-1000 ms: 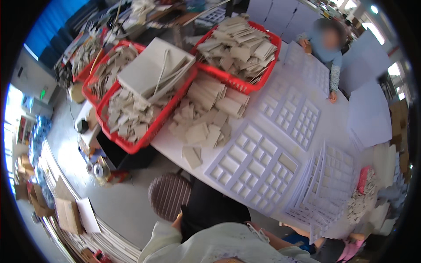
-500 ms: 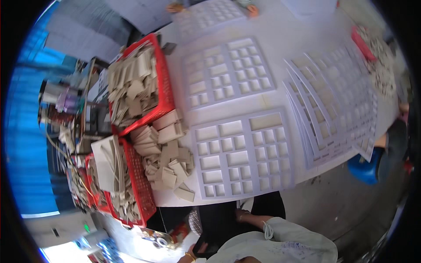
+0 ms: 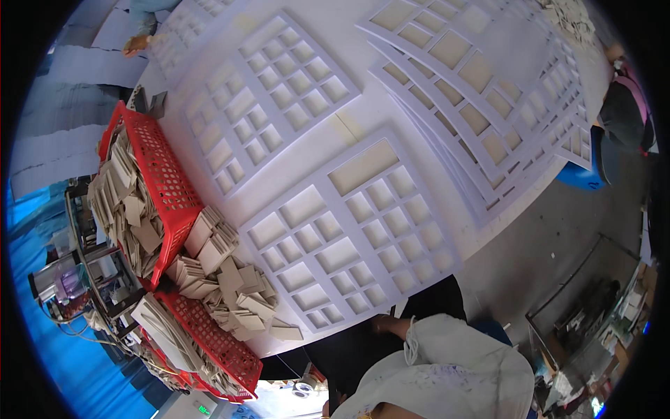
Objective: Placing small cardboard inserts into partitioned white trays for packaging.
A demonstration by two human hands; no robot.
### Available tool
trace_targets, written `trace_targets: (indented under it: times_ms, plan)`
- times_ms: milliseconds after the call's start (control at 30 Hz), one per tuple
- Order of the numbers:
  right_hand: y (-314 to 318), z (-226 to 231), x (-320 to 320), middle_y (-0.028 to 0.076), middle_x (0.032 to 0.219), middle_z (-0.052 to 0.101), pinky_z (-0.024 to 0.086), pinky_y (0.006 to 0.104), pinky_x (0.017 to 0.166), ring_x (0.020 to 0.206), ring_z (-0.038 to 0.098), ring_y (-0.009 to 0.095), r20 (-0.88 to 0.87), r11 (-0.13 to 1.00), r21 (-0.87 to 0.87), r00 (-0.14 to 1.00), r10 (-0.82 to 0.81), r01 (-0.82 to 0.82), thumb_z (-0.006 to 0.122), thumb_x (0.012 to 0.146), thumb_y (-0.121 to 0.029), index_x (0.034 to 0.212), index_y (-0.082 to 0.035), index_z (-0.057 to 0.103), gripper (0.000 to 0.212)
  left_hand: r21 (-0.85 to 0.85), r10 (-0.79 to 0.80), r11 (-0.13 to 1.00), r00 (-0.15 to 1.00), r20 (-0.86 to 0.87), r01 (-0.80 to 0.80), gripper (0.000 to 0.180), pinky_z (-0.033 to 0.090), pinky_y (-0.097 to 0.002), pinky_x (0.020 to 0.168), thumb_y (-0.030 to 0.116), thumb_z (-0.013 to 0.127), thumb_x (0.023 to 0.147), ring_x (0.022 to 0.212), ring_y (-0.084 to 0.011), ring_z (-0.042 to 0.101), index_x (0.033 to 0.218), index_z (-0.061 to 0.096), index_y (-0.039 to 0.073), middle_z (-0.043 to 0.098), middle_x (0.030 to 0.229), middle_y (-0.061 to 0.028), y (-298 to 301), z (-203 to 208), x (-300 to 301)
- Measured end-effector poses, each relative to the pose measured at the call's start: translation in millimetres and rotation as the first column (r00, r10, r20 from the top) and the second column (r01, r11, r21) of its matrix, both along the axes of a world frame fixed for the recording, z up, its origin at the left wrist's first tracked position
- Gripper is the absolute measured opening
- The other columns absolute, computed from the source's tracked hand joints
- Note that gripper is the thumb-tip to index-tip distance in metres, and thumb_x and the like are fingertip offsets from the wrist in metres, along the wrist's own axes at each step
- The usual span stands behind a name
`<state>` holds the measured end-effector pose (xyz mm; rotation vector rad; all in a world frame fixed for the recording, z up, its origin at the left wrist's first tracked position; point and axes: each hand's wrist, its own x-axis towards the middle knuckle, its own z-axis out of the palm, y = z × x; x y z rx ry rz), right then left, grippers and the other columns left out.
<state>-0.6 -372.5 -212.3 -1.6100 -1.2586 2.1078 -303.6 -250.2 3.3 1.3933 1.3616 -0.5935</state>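
Observation:
My right hand [image 3: 388, 325] is low, just below the table's near edge, against black cloth. Its fingers are dark and partly hidden, so their pose does not show. Only a sliver of my left hand [image 3: 326, 406] appears at the lower edge, its fingers out of sight. Nearest to both hands lies a white panel with rectangular cut-out windows [image 3: 340, 215], flat along the table edge. Loose grey-beige cardboard pieces [image 3: 241, 297] are heaped at its left. A similar white panel [image 3: 264, 98] lies beyond it.
Two red plastic baskets [image 3: 167, 181] full of cardboard pieces line the left side. A fanned stack of white window panels [image 3: 466, 188] covers the table's right. Another person's hand [image 3: 136, 46] is at the far left. A person sits by a blue stool [image 3: 579, 176] at the right.
The view has turned, tilting the table and panels and showing more floor at right. My left hand, visible with a yellow bracelet before, has mostly left the picture. The panels appear unmoved.

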Motion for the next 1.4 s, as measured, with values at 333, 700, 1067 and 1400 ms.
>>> trace_targets:
  times_ms: [333, 700, 1067, 1400]
  plan:
    - [-30.4, -22.3, 60.7, 0.020, 0.103, 0.063, 0.049, 0.0440, 0.082, 0.097, 0.061, 0.035, 0.174, 0.994, -0.108, 0.985, 0.020, -0.001, 0.063, 0.068, -0.035, 0.098, -0.004, 0.065, 0.043, 0.091, -0.036, 0.995, 0.999, 0.028, 0.033, 0.024, 0.048, -0.0397, 0.065, 0.029, 0.062, 0.083, 0.073, -0.0293, 0.062, 0.089, 0.061, 0.005, 0.062, 0.076, -0.0140, 33.5, 5.1, 103.3]
    - [-65.7, -29.9, 88.7, 0.019, 0.107, 0.062, 0.049, 0.0428, 0.083, 0.100, 0.060, 0.033, 0.198, 0.963, -0.210, 0.958, 0.209, -0.166, 0.066, 0.068, -0.035, 0.105, -0.007, 0.064, 0.047, 0.181, 0.067, 0.982, 0.989, -0.132, -0.043, 0.024, 0.047, -0.0411, 0.066, 0.026, 0.063, 0.081, 0.075, -0.0312, 0.061, 0.092, 0.060, 0.005, 0.062, 0.080, -0.0152, -13.2, 39.0, 154.7]
    - [36.1, 139.1, 190.9, 0.020, 0.131, 0.045, 0.039, 0.0432, 0.096, 0.120, 0.046, 0.032, 0.523, 0.866, -0.124, 0.710, 0.472, -0.485, 0.063, 0.071, -0.055, 0.132, -0.006, 0.040, 0.081, 0.447, -0.011, 0.892, 0.991, -0.134, 0.070, 0.023, 0.047, -0.0473, 0.069, 0.026, 0.057, 0.083, 0.085, -0.0389, 0.057, 0.097, 0.050, 0.010, 0.056, 0.093, -0.0159, -7.0, 32.6, 116.0]
    - [-32.2, 97.1, 165.9, 0.015, 0.093, 0.065, 0.052, 0.0443, 0.069, 0.084, 0.063, 0.035, 0.764, 0.957, -0.130, 0.588, 0.264, -0.261, 0.049, 0.086, -0.039, 0.091, -0.009, 0.064, 0.035, 0.185, -0.602, 0.793, 0.793, 0.095, 0.580, 0.019, 0.047, -0.0430, 0.073, 0.016, 0.057, 0.079, 0.086, -0.0354, 0.058, 0.096, 0.055, 0.008, 0.059, 0.092, -0.0156, 55.5, 26.4, 90.2]
